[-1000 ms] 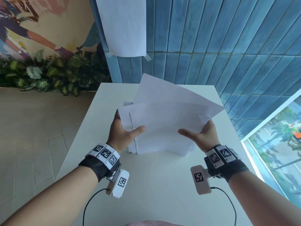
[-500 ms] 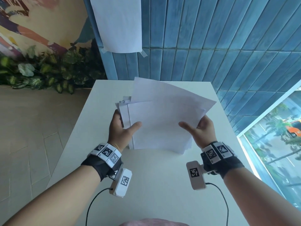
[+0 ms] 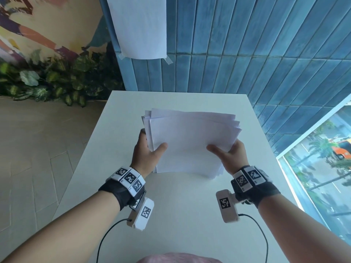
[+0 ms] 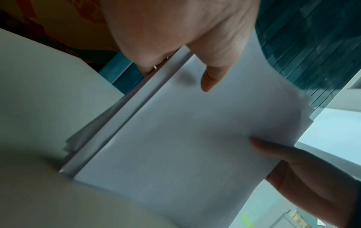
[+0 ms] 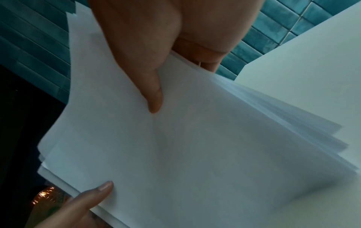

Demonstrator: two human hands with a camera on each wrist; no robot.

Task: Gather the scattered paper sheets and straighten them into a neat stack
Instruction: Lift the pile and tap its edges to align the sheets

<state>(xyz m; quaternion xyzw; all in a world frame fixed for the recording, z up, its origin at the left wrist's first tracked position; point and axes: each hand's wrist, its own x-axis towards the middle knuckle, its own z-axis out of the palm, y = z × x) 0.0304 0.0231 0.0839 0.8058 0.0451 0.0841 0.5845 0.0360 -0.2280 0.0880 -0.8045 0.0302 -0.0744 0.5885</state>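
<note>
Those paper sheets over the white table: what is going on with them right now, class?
A person holds a bundle of paper sheets upright over a white table, its bottom edge down at the tabletop. The left hand grips the left side and the right hand grips the right side, thumbs on the front sheet. The sheets are gathered but not yet square: edges and corners fan out at the top and along both sides. Another sheet is taped to the blue tiled wall behind.

White table (image 3: pixel 171 205), blue tiled wall (image 3: pixel 247 44), leafy plants (image 3: pixel 47 80), window (image 3: pixel 322 164)
</note>
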